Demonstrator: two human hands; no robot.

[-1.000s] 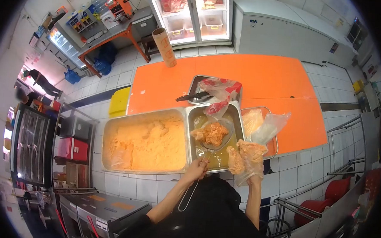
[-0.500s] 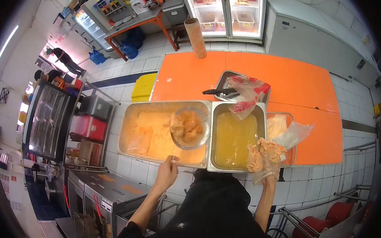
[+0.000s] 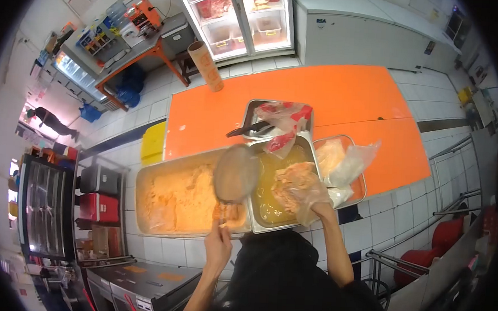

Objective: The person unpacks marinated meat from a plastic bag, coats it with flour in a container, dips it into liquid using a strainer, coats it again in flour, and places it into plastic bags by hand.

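My left hand (image 3: 218,247) is closed around the handle of a round mesh strainer (image 3: 235,174). The strainer is tipped up on edge at the right end of a long metal pan (image 3: 144,220) of orange flour-like powder. Wet orange pieces (image 3: 229,213) lie on the powder beneath it. My right hand (image 3: 320,209) grips a clear plastic bag (image 3: 309,214) of raw, chicken-like meat (image 3: 293,183), held over a deep metal pan (image 3: 255,226) of yellowish liquid. The meat shows at the bag's mouth; part of my right hand is hidden by the plastic.
Behind the liquid stands a smaller metal pan (image 3: 251,113) with a black-handled utensil (image 3: 244,130) and a red-printed plastic bag (image 3: 287,115). At right, a tray (image 3: 362,189) holds more bagged food (image 3: 332,157). A cardboard tube (image 3: 206,66) stands on the orange table (image 3: 342,87).
The strainer has gone from level and full to tipped up, its pieces now on the powder. My right hand has carried the meat bag left over the liquid. The view has shifted.
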